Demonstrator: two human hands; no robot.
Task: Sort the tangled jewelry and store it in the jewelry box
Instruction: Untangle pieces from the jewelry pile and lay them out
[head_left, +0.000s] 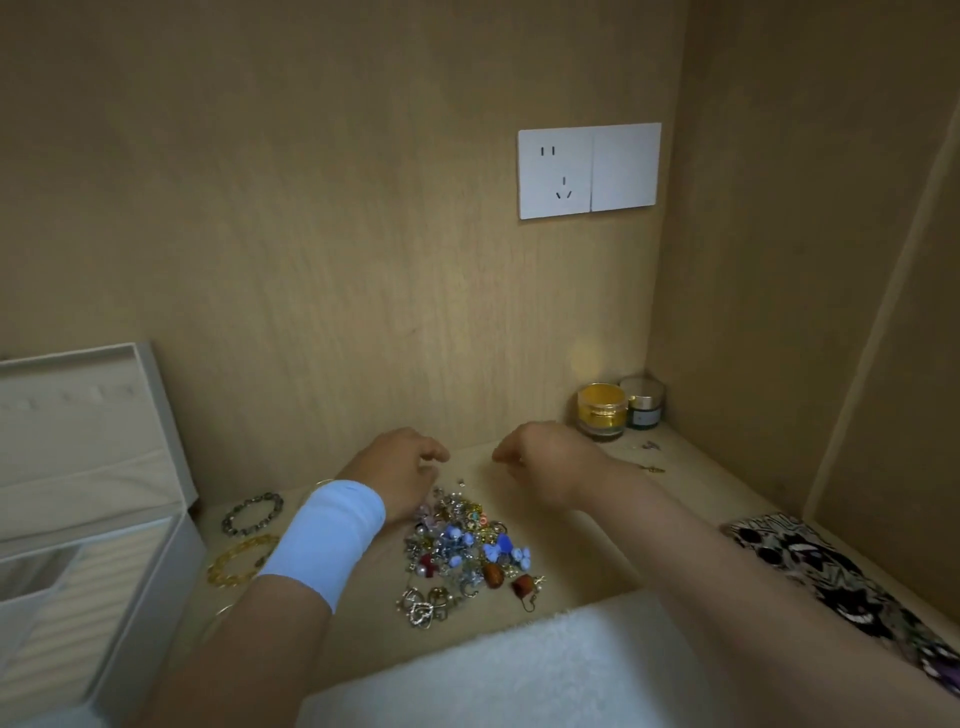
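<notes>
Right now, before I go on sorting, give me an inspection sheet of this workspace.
Surface: light wooden shelf.
Job's things: tangled jewelry pile at centre; dark bracelet and yellow bracelet lying apart at left; jewelry box open, far left.
Clutter: gold jar and dark jar in back right corner; patterned cloth at right; white towel in front.
Grippers: left hand and right hand, fingers curled, at the pile's far edge; grip unclear.
Cables: nothing seen.
Surroundings: wall socket and switch on back panel.
</notes>
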